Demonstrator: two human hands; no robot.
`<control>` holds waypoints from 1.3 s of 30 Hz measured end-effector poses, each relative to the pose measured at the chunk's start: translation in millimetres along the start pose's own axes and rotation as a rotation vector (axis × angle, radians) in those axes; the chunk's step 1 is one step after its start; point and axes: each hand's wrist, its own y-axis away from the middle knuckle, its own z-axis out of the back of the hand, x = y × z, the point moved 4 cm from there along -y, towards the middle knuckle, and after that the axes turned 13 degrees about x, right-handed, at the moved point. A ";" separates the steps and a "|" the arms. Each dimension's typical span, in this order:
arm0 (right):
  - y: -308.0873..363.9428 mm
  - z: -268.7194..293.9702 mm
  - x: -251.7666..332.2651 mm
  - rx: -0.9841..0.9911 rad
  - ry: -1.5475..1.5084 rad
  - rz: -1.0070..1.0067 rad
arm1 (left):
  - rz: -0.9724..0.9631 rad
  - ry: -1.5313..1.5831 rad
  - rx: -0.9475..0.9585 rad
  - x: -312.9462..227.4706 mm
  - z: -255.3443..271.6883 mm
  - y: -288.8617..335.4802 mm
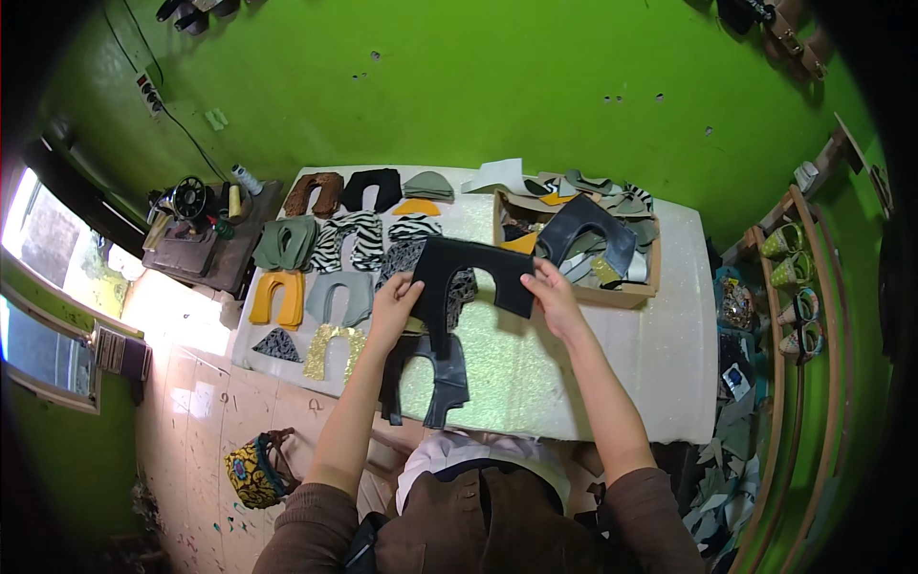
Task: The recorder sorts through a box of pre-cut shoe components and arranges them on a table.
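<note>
Above the pale table (650, 383), a black U-shaped cut piece of material (440, 277) is stretched between both hands. My left hand (394, 311) pinches its left side, and my right hand (553, 295) grips its upper right corner. Below it, more black U-shaped pieces (448, 387) lie at the table's front edge. Partly hidden behind the held piece is a grey-and-black patterned stack (402, 258). To the left lie yellow U-shaped pieces (263, 301), grey ones (354, 301), glittery gold ones (320, 354), zebra-striped ones (366, 251) and green ones (277, 244).
A cardboard box (622, 295) of scraps stands at the back right, a dark U-shaped piece (579, 230) on top. A sewing machine (191, 206) sits beyond the table's left end. Shoes (798, 320) hang on a wooden rack (822, 402) at right. A patterned bag (253, 474) rests on the floor.
</note>
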 end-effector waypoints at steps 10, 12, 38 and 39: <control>26.9 -59.1 -101.8 -0.132 0.163 -0.193 | 0.241 -0.095 -0.088 89.6 67.5 97.5; 35.6 -55.9 -119.4 -0.167 0.214 -0.187 | 0.263 -0.131 -0.129 87.4 58.3 107.6; 83.6 -106.7 -129.1 -0.373 0.939 -0.202 | 0.175 -0.890 -0.141 58.7 61.5 141.9; 83.0 -106.3 -130.4 -0.376 0.940 -0.201 | 0.174 -0.917 -0.132 54.3 59.0 140.8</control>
